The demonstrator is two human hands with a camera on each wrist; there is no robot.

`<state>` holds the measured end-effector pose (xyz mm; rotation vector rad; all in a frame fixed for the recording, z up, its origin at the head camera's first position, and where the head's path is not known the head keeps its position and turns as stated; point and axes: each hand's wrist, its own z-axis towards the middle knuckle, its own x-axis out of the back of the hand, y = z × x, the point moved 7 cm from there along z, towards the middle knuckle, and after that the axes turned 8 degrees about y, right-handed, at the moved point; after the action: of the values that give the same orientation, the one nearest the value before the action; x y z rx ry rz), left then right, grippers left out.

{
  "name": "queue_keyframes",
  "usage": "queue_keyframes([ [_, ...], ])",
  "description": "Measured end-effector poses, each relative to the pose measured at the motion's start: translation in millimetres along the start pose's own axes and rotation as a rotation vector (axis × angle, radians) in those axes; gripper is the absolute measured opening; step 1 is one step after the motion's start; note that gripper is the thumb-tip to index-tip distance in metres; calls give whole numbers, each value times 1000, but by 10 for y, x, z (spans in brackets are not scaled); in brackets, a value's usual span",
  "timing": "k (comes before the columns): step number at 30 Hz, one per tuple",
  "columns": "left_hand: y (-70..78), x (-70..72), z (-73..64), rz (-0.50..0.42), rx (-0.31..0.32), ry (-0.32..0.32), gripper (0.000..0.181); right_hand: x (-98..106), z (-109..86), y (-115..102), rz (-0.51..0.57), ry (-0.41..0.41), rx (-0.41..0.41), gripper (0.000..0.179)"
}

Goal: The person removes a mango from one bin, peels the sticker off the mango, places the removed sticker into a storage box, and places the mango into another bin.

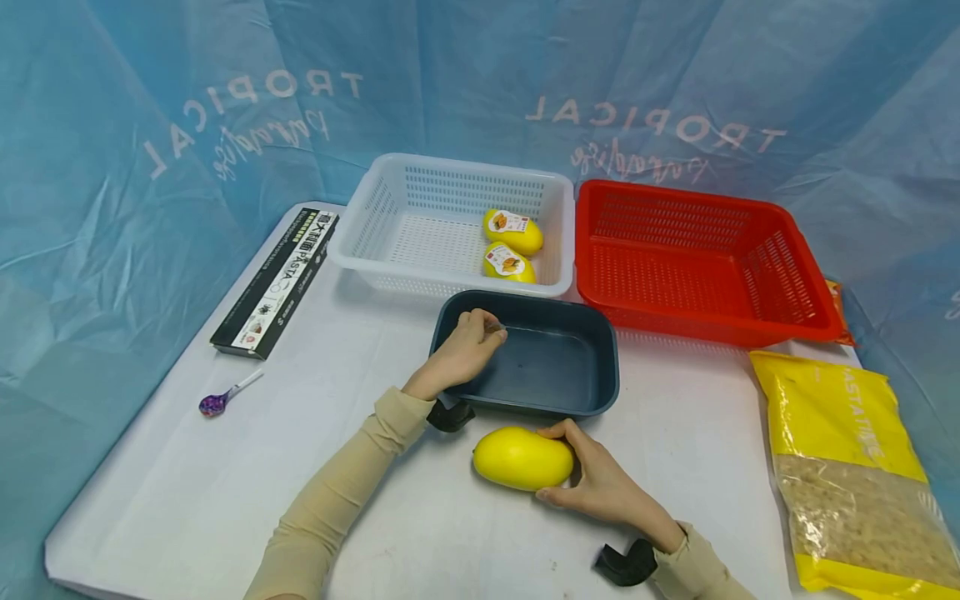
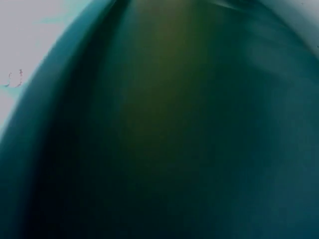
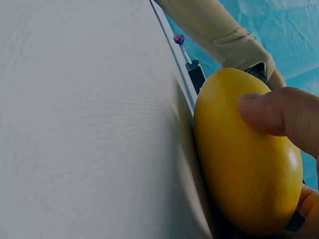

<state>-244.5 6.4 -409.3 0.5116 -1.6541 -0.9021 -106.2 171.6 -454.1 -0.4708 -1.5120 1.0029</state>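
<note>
Head: our right hand (image 1: 600, 483) grips the yellow fruit (image 1: 521, 458), 6 o'clock of the bin (image 1: 551, 362); left hand (image 1: 461, 354) curls inside, can't tell if it's holding anything. Left wrist: just blur. Right wrist: glossy fruit, so if we slacken it could roll.

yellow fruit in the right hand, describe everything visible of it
The yellow fruit is a smooth, glossy, mango-like oval with a dark tip at its left end. It lies sideways, on or just above the white table, in front of the dark blue tub. The right hand grips its right end.
</note>
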Motion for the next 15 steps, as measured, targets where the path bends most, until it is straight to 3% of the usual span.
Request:
queue_keyframes([
  [15,-9,-31,-19,58,-29,-6,43,-4,5,22,-21,-15,6,60],
])
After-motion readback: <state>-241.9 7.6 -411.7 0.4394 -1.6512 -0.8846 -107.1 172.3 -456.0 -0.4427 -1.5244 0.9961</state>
